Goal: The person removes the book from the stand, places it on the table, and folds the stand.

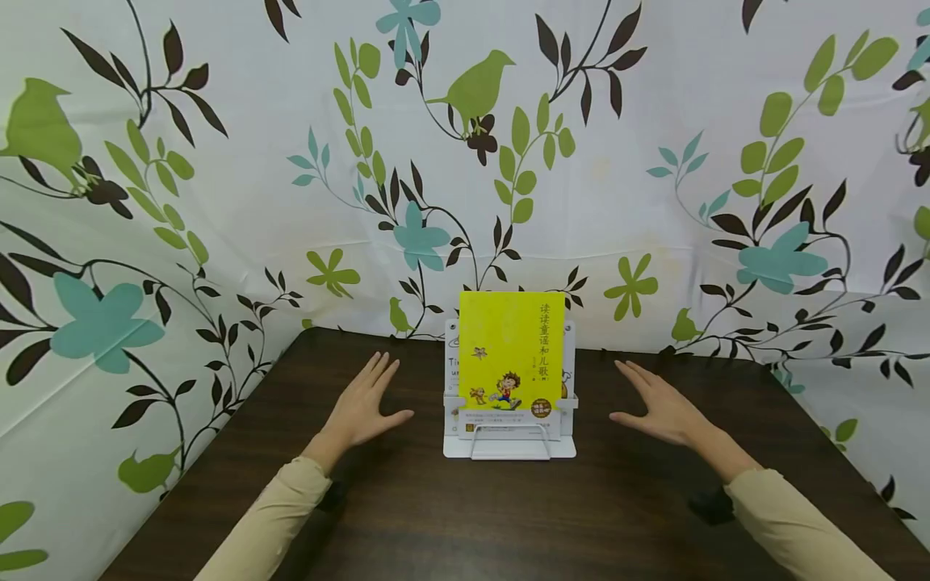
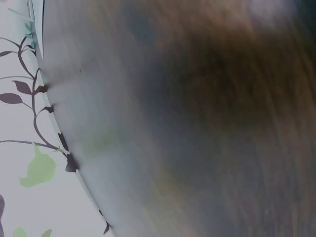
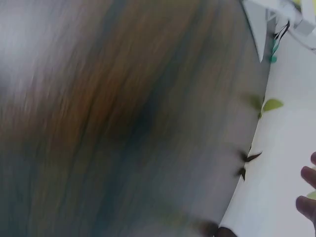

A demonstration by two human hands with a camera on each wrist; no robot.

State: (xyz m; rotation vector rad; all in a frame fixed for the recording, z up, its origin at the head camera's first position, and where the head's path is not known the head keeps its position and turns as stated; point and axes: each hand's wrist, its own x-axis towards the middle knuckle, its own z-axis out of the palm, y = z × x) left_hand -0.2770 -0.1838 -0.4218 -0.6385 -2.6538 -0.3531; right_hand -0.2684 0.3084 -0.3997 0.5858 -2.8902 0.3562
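A yellow book (image 1: 501, 347) with a cartoon child on its cover stands upright on a white book stand (image 1: 452, 446), whose wire holder (image 1: 511, 457) crosses in front of its lower edge. My left hand (image 1: 361, 407) is to the left of the stand, apart from it, fingers straight and thumb spread toward the book. On the other side, my right hand (image 1: 657, 407) mirrors it, also apart, with straight fingers and nothing held. In the right wrist view a few fingertips (image 3: 307, 206) show at the right edge. The left wrist view shows no hand.
The dark wooden table (image 1: 508, 516) runs back to a wall covered by a white cloth (image 1: 610, 202) printed with leaves, birds and flowers. The same cloth hangs along the left and right sides. A corner of the white stand (image 3: 256, 29) appears in the right wrist view.
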